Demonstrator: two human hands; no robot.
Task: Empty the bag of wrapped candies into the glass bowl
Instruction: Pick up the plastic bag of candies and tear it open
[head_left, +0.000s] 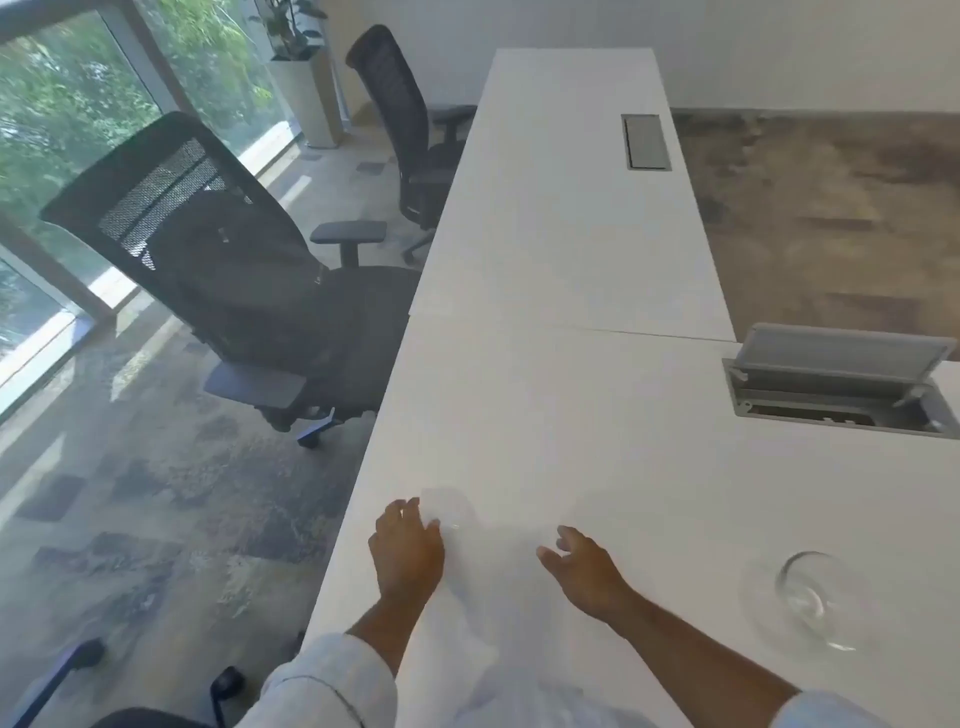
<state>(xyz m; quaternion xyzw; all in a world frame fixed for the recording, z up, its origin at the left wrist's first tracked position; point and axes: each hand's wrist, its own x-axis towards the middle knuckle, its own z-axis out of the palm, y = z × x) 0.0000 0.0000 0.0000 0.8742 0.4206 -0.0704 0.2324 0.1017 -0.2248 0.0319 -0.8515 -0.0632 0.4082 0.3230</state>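
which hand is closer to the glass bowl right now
The right hand is nearer. It hovers over the white desk with bare tabletop between it and the glass bowl, which sits off to its right. The left hand is farther left, near the desk's edge.

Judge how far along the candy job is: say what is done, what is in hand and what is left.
Done: nothing that shows. The bowl stands empty on the desk, right of both hands. In hand: the left hand rests on something pale and blurred, perhaps the bag; the right hand hovers open beside it. No candies can be made out. Left: lifting the bag, bringing it over the bowl and tipping it out.
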